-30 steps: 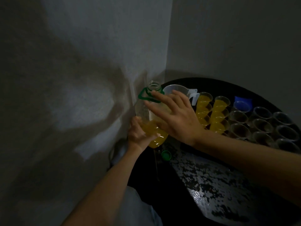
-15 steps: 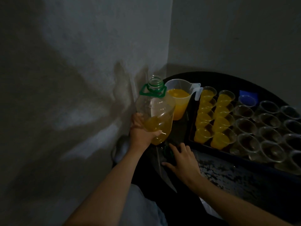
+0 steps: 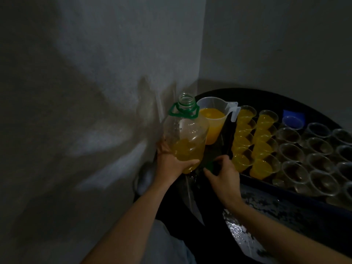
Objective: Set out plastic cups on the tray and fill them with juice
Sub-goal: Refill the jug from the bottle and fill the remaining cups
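My left hand (image 3: 170, 161) grips the bottom of a clear juice bottle (image 3: 185, 138), held upright, uncapped, with a green handle ring and a little orange juice inside. Just to the right, low on the table, my right hand (image 3: 222, 173) pinches the green bottle cap (image 3: 209, 165). A clear jug (image 3: 212, 121) half full of juice stands behind the bottle. On the dark tray (image 3: 266, 184), two rows of plastic cups hold juice (image 3: 262, 147); the cups further right are empty (image 3: 314, 161).
Walls meet in a corner right behind the bottle and close on the left. A blue item (image 3: 293, 116) lies at the tray's far side. The dark mottled tabletop (image 3: 266, 206) runs in front of the tray.
My right hand left the bottle's neck, dropped to the table and closed on the green cap. The bottle stays upright in my left hand.
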A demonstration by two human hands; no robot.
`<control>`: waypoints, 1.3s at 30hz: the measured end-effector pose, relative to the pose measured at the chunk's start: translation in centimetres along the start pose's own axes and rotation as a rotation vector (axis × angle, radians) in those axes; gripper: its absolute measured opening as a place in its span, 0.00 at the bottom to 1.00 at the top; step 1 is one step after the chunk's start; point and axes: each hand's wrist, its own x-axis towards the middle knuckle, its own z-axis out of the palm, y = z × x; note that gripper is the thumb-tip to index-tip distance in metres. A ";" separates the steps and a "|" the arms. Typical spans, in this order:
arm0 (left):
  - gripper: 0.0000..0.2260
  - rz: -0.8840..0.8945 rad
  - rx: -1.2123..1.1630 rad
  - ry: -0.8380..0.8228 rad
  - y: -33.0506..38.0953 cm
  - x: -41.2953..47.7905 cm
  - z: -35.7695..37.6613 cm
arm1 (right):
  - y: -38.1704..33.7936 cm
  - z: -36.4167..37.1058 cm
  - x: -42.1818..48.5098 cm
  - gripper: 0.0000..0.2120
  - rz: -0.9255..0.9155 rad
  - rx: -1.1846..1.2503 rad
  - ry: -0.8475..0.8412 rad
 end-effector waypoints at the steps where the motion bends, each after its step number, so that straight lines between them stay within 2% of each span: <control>1: 0.67 0.005 0.006 0.011 0.2 -0.3 0.0 | -1.2 -0.7 0.4 0.18 0.049 0.118 0.044; 3: 0.68 -0.006 0.004 0.023 1.0 -1.1 -0.2 | -3.7 -2.2 1.1 0.18 0.102 0.305 0.138; 6: 0.68 0.008 -0.012 0.033 2.9 -1.5 -1.1 | -7.3 -4.3 2.4 0.18 0.009 0.411 0.212; 9: 0.66 0.097 -0.028 0.077 4.8 -0.9 -2.5 | -10.6 -6.1 3.8 0.18 -0.128 0.416 0.220; 13: 0.64 0.176 -0.019 0.063 7.2 0.2 -3.9 | -14.4 -7.4 5.5 0.19 -0.182 0.524 0.236; 16: 0.60 0.223 0.017 0.088 8.9 1.2 -4.5 | -16.6 -7.4 6.3 0.19 -0.252 0.558 0.140; 20: 0.47 0.261 0.071 0.110 10.1 2.7 -4.5 | -18.0 -6.2 7.1 0.25 -0.353 0.447 -0.028; 27: 0.28 0.214 -0.265 0.067 9.7 3.8 -3.2 | -17.2 -5.4 7.8 0.27 -0.305 0.395 -0.261; 34: 0.29 0.226 -0.308 0.063 9.8 4.0 -3.4 | -17.8 -7.0 9.3 0.19 -0.461 0.090 -0.285; 39: 0.30 0.245 -0.320 0.072 9.7 4.0 -3.3 | -19.6 -9.1 11.0 0.20 -0.521 -0.194 -0.443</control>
